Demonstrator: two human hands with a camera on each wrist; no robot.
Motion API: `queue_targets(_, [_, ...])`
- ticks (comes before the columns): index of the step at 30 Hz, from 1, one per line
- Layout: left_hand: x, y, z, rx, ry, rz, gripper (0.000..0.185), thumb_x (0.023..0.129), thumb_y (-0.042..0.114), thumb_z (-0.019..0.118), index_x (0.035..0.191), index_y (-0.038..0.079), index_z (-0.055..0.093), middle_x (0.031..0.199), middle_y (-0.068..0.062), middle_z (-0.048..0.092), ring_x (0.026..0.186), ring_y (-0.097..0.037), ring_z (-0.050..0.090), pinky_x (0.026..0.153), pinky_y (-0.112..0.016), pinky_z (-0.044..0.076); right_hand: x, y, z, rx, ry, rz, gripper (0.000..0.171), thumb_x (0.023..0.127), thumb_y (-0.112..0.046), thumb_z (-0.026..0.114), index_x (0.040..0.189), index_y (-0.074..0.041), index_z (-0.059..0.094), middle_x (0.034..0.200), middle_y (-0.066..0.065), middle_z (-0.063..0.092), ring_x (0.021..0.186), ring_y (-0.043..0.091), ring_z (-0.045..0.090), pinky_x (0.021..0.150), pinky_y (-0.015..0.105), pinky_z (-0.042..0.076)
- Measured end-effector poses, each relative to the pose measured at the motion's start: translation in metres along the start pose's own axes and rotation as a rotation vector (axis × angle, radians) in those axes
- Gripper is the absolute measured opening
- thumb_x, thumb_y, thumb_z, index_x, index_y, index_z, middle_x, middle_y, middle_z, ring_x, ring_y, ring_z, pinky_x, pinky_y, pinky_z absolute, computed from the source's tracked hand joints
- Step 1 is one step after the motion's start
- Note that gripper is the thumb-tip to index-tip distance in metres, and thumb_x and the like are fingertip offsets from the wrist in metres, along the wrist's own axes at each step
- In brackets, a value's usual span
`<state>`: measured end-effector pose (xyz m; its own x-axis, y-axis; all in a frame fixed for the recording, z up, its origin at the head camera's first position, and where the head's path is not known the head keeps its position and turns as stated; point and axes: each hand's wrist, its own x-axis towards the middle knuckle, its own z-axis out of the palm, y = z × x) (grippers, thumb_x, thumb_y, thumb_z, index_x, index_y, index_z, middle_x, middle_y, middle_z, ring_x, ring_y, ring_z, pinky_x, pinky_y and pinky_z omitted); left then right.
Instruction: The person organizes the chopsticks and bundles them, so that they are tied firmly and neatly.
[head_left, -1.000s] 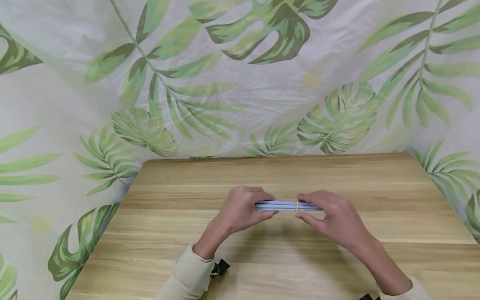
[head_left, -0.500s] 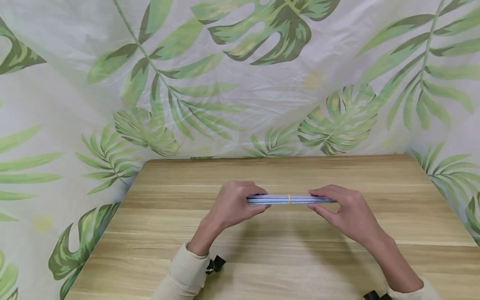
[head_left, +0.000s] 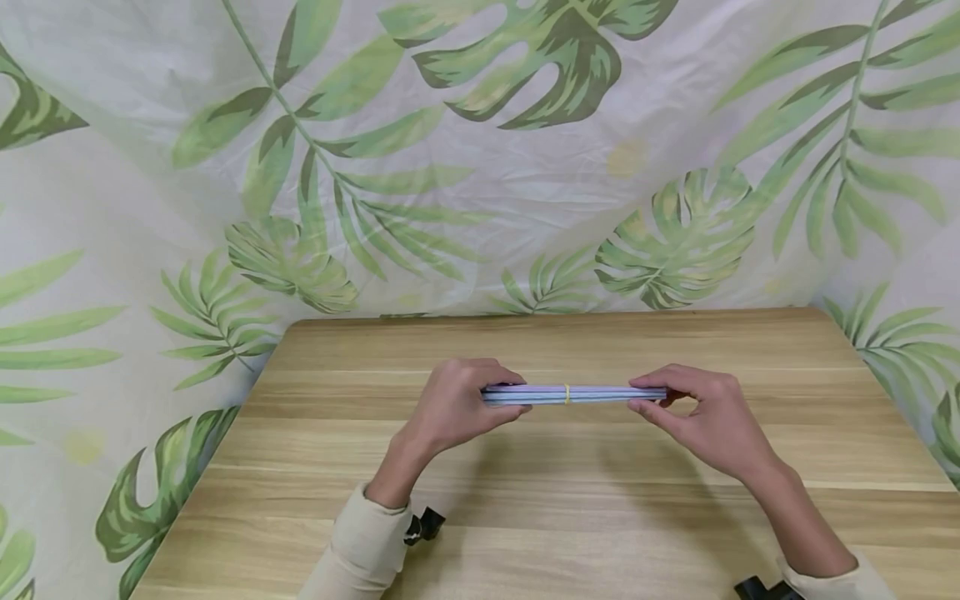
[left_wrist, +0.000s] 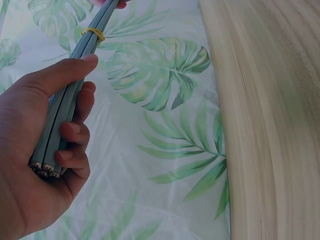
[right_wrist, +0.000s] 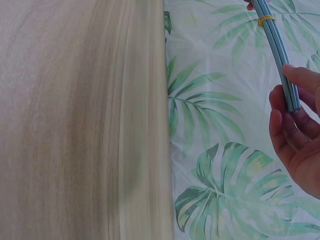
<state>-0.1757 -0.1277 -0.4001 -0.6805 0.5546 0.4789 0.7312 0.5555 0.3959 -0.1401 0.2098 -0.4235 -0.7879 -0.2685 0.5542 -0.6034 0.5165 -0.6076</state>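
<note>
A bundle of slim grey-blue chopsticks (head_left: 600, 393) is held level above the table, bound near its middle by a yellow rubber band (head_left: 567, 393). My left hand (head_left: 453, 408) grips the bundle's left end. In the left wrist view the fingers of the left hand (left_wrist: 45, 115) curl round the thicker ends, which carry silvery patterned tips. At the other end, my right hand (head_left: 708, 417) pinches the chopsticks between thumb and fingers. The right wrist view has the narrower ends of the chopsticks (right_wrist: 282, 60) lying against the fingers of the right hand (right_wrist: 300, 135).
Below the hands lies a wood-grain table (head_left: 570, 533). A pale cloth with green leaf prints (head_left: 525, 183) hangs behind and at both sides of it. Black wrist mounts show at the left sleeve (head_left: 367, 533) and the right sleeve (head_left: 832, 579).
My right hand has slid from beside the rubber band to the bundle's right end, baring more of the chopsticks. My left hand and the bundle have shifted slightly left and away from me.
</note>
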Motion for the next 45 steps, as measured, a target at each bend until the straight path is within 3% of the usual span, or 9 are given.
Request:
queue_targets(11, [-0.001,-0.008,-0.005,-0.034,-0.087,-0.027,0.023,0.084,0.024,0.094,0.103,0.016,0.085,0.090,0.007,0.080,0.071,0.001,0.063,0.067,-0.019,0.052,0.001,0.000,0.002,0.033,-0.025,0.031,0.030,0.081,0.003,0.091,0.103,-0.016,0.085,0.092,-0.007,0.078,0.076,0.000,0.066,0.072,0.013,0.055])
queue_targets(18, [-0.002,-0.016,-0.005,-0.163,-0.154,-0.062,0.024,0.088,0.020,0.091,0.109,0.012,0.084,0.095,0.003,0.081,0.076,-0.001,0.066,0.069,-0.020,0.055,0.003,0.002,0.003,0.041,-0.030,0.077,0.026,0.084,0.001,0.089,0.103,-0.016,0.085,0.093,-0.005,0.078,0.077,0.001,0.066,0.073,0.013,0.055])
queue_targets(23, [-0.003,-0.026,-0.006,-0.214,-0.151,-0.057,0.028,0.087,0.017,0.091,0.112,0.010,0.083,0.097,0.001,0.081,0.080,-0.003,0.067,0.072,-0.023,0.056,0.003,0.007,0.004,0.041,-0.055,0.108,0.025,0.086,0.000,0.088,0.104,-0.017,0.085,0.094,-0.006,0.078,0.078,0.001,0.067,0.074,0.014,0.056])
queue_targets(28, [-0.005,-0.036,-0.008,-0.210,-0.157,-0.067,0.030,0.087,0.016,0.091,0.115,0.011,0.083,0.102,0.002,0.080,0.085,-0.004,0.068,0.076,-0.024,0.057,0.003,0.012,0.004,0.048,-0.099,0.129,0.022,0.089,-0.004,0.087,0.104,-0.019,0.084,0.096,-0.007,0.078,0.080,0.002,0.068,0.073,0.018,0.058])
queue_targets(35, [-0.008,-0.049,-0.007,-0.181,-0.234,-0.130,0.031,0.087,0.016,0.089,0.117,0.014,0.083,0.106,0.002,0.080,0.089,-0.007,0.069,0.080,-0.025,0.056,0.008,0.024,0.008,0.050,-0.196,0.206,0.012,0.094,-0.015,0.084,0.105,-0.020,0.084,0.098,-0.004,0.080,0.081,0.001,0.068,0.072,0.023,0.059])
queue_targets(41, [-0.009,-0.063,0.002,-0.163,-0.264,-0.194,0.030,0.086,0.012,0.090,0.115,0.014,0.083,0.106,0.002,0.080,0.090,-0.007,0.069,0.082,-0.025,0.055,0.011,0.032,0.012,0.049,-0.260,0.236,0.015,0.096,-0.011,0.081,0.109,-0.017,0.084,0.103,-0.001,0.081,0.085,0.003,0.069,0.074,0.024,0.060])
queue_targets(45, [-0.010,-0.070,0.007,-0.152,-0.287,-0.202,0.027,0.087,0.014,0.090,0.113,0.015,0.084,0.105,0.002,0.080,0.092,-0.008,0.069,0.082,-0.024,0.055,0.008,0.040,0.019,0.055,-0.299,0.271,0.018,0.095,-0.006,0.080,0.110,-0.016,0.084,0.106,0.002,0.081,0.088,0.004,0.070,0.075,0.024,0.059])
